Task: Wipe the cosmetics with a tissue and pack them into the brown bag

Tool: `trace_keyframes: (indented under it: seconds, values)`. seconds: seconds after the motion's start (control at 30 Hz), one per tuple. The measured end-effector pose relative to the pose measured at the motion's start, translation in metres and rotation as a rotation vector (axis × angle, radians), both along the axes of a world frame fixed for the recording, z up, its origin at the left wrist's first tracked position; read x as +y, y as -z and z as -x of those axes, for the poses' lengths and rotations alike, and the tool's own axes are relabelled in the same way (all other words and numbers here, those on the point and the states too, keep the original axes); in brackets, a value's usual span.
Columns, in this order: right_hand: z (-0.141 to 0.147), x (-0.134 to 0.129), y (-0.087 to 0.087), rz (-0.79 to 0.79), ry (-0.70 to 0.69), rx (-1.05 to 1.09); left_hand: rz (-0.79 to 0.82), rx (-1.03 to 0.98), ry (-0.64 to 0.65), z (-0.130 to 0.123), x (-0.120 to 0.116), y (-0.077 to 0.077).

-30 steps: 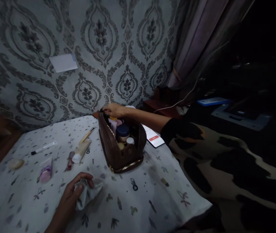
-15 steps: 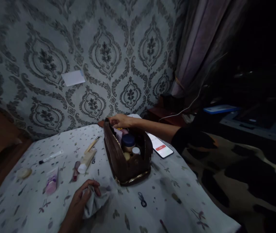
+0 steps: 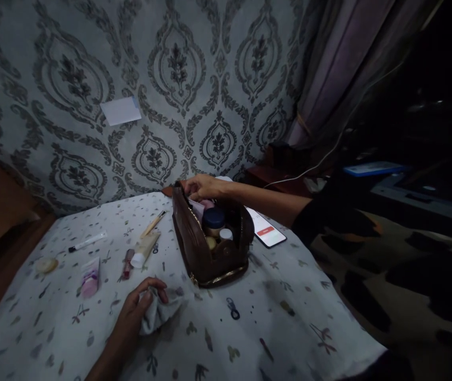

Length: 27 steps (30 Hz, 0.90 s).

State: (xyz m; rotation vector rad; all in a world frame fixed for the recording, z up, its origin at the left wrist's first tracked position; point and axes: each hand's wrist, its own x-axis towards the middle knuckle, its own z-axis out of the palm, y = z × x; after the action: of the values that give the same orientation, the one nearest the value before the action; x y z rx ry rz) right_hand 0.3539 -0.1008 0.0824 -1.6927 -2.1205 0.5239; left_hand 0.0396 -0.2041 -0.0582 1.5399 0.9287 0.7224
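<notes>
A brown zip-top toiletry bag (image 3: 194,248) stands unzipped on the cloth-covered table. In it are a jar with a dark blue lid (image 3: 214,218), a white-capped container (image 3: 226,234) and some pink items. My right hand (image 3: 206,187) reaches to the bag's far end, its fingers curled down inside the opening; what they hold, if anything, is hidden. Nearer to me, my left hand (image 3: 141,307) is closed around a crumpled light-grey cloth (image 3: 160,312), resting on the table in front of the bag.
Left of the bag lie a beige tube (image 3: 145,250), a brush (image 3: 153,224), a lip gloss tube (image 3: 127,263), a pink-capped tube (image 3: 90,278), a slim clear tube with a dark end (image 3: 89,242) and a round pale item (image 3: 47,265). A lit phone (image 3: 269,231) lies right of the bag.
The view has tilted slightly, so the lower scene sits higher. My right hand's fingers are lower at the bag's far end, and the yellow item beside them is out of sight. The left hand keeps the cloth.
</notes>
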Motion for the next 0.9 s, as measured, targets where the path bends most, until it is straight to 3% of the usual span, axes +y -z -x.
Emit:
trace_keyframes:
  seconds: [0.3,0.53,0.7,0.8,0.9]
  values:
    - [-0.010,-0.005,0.004,-0.031,-0.070,0.182,-0.013,0.040,0.004,0.005,0.002,0.005]
    - [-0.032,-0.036,-0.001,-0.121,0.130,0.159,-0.053,0.058,0.034,0.007,-0.005,-0.002]
    - [-0.034,-0.059,-0.006,-0.112,0.151,-0.001,-0.052,0.013,0.048,0.007,-0.004,-0.001]
    - [-0.020,-0.052,-0.005,-0.108,0.100,-0.148,-0.032,-0.018,0.064,0.007,-0.003,0.002]
    - [0.000,-0.028,-0.003,-0.064,0.113,-0.220,-0.015,-0.032,0.076,0.005,-0.003,0.002]
